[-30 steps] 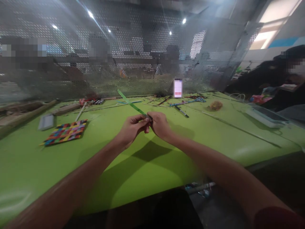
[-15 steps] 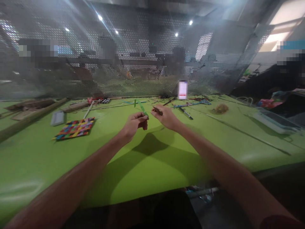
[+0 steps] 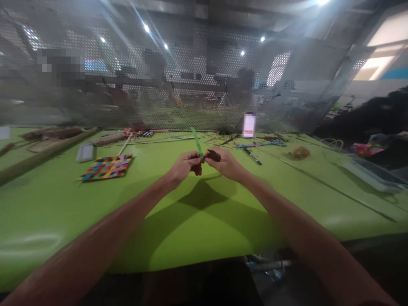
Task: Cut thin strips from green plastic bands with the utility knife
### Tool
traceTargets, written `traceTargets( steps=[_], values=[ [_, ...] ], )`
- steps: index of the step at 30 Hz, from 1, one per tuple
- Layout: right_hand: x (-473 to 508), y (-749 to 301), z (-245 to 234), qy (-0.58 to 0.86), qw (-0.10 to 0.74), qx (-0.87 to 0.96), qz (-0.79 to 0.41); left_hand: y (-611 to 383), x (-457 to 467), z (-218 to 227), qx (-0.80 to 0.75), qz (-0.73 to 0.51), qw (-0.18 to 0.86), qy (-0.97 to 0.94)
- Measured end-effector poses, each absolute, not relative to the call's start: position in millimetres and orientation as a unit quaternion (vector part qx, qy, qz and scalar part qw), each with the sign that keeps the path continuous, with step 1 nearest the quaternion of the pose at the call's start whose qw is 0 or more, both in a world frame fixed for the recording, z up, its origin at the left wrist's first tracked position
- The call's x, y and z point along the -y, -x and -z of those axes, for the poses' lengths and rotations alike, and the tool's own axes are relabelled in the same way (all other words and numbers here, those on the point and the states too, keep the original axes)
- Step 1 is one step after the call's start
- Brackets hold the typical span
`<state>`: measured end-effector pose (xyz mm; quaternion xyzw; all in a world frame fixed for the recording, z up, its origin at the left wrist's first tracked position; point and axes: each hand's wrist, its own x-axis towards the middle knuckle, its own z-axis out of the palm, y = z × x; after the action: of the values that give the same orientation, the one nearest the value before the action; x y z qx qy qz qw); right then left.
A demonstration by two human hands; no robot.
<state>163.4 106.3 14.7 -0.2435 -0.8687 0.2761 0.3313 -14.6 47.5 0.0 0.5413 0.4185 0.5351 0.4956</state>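
Both my hands meet above the middle of the green table (image 3: 191,229). My left hand (image 3: 185,166) pinches the lower end of a thin green strip (image 3: 197,144) that sticks up and away from me. My right hand (image 3: 225,162) is closed on a small dark object (image 3: 213,155) held right beside the strip's lower end; I cannot make out what it is. The fingertips of both hands nearly touch.
A multicoloured woven mat (image 3: 107,167) lies to the left, with a small grey box (image 3: 85,151) and sticks behind it. A phone (image 3: 249,124) stands against the perforated metal screen (image 3: 191,85). A pen (image 3: 252,156), coloured strips and a brown fibre ball (image 3: 301,152) lie right; a person sits far right.
My hands came apart half a second ago and have closed together again. The green strip, first slanting up to the left, now stands more upright and looks shorter.
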Motion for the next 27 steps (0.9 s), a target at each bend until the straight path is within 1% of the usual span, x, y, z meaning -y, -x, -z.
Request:
traceTargets(
  steps=[5, 9, 13, 16, 19, 24, 27],
  values=[
    [-103, -163, -12, 0.254, 0.337, 0.873, -0.245, 13, -48, -1, -0.422, -0.518, 0.494, -0.556],
    [-101, -163, -12, 0.264, 0.332, 0.888, -0.177, 11, -47, 1, -0.422, -0.503, 0.501, -0.563],
    [-108, -165, -14, 0.291, 0.347, 0.885, -0.107, 8, -42, 2, -0.417, -0.489, 0.513, -0.569],
    [-117, -170, -17, 0.345, 0.356, 0.865, -0.077, 6, -36, 1, -0.412, -0.463, 0.520, -0.588],
    [-127, -176, -21, 0.433, 0.355, 0.826, -0.059, 3, -31, 3, -0.404, -0.432, 0.524, -0.612],
    [-144, -190, -23, 0.556, 0.314, 0.769, -0.010, 3, -28, 6, -0.379, -0.395, 0.523, -0.653],
    [-158, -204, -22, 0.603, 0.306, 0.737, 0.006, 3, -21, 0, -0.357, -0.338, 0.528, -0.693]
  ],
)
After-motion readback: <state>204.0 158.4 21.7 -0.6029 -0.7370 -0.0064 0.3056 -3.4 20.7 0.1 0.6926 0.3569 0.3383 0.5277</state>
